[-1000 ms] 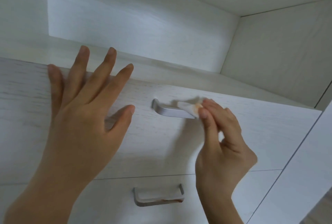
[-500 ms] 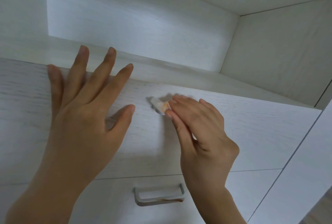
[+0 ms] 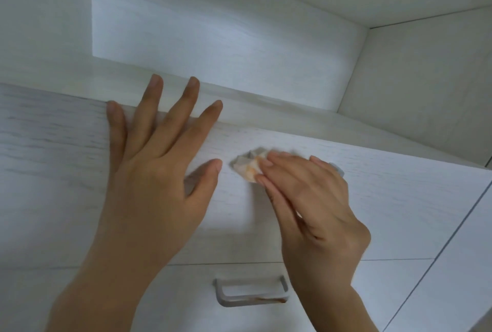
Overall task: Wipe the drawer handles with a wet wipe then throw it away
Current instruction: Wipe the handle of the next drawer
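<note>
My right hand point(image 3: 311, 198) pinches the wet wipe point(image 3: 247, 168) at its fingertips point(image 3: 266, 163), against the upper handle point(image 3: 337, 168), my left hand point(image 3: 149, 172) spread flat on the drawer front point(image 3: 399, 198)

A matt, whitewashed wood grain is being shown by the drawer front point(image 3: 386, 198) and the shelf wall point(image 3: 213, 38). Dull brushed metal, streaked brown, is being shown by the lower handle point(image 3: 250, 302). The wipe point(image 3: 247, 168) is being seen as soft, crumpled, orange-stained cloth.

Right hand point(image 3: 314, 198) slid the wipe point(image 3: 249, 168) leftward along upper handle point(image 3: 337, 168).
</note>
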